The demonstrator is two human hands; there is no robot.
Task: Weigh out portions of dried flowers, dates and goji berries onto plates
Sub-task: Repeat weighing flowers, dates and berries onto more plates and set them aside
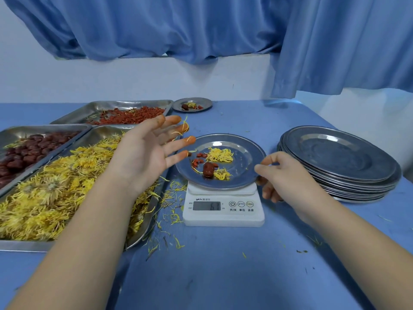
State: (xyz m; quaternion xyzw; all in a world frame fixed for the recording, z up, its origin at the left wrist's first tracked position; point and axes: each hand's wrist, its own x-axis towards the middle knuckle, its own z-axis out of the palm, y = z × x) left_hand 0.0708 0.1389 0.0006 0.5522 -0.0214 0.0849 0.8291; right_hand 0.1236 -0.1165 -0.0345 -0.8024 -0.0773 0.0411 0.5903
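A steel plate (245, 151) rests on a white digital scale (223, 211). On the plate lie yellow dried flowers (220, 155), one dark red date (208, 170) and several goji berries (199, 161). My right hand (281, 175) pinches the plate's right rim between thumb and fingers. My left hand (147, 151) hovers open, palm up, just left of the plate, its fingertips stained orange and nothing in it. To the left stand the flower tray (67, 191), the date tray (26, 151) and the goji tray (131, 115).
A stack of empty steel plates (339, 162) sits at the right. A filled plate (192, 104) stands at the back near the wall. Loose petals (172, 211) litter the blue table beside the scale. Blue curtains hang behind.
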